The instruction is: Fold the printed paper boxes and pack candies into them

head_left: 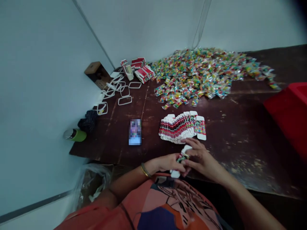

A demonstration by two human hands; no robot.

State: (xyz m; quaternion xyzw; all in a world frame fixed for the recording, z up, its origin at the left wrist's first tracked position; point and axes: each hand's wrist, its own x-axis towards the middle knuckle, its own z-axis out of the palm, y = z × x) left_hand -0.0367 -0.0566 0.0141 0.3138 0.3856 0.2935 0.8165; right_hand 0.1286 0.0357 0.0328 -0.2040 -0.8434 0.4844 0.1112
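Close to my body at the table's front edge, my left hand [171,163] is closed around a small printed carton [182,157] with white end flaps. My right hand [200,157] grips the same carton from the other side, its fingers bent over the upper end. Part of the carton is hidden by my fingers. Just beyond my hands lies a fanned row of flat printed cartons [177,127], red and white with colourful fronts. Behind that row spreads a big heap of small clear packets of coloured candy [199,73].
A phone [135,132] lies left of the row. White bands [115,86], bundled red-white cartons [144,74] and a brown box [97,74] sit at the back left. A green bottle [79,135] is at the left edge; a red bin [287,108] stands right. A plastic bag [82,182] hangs below.
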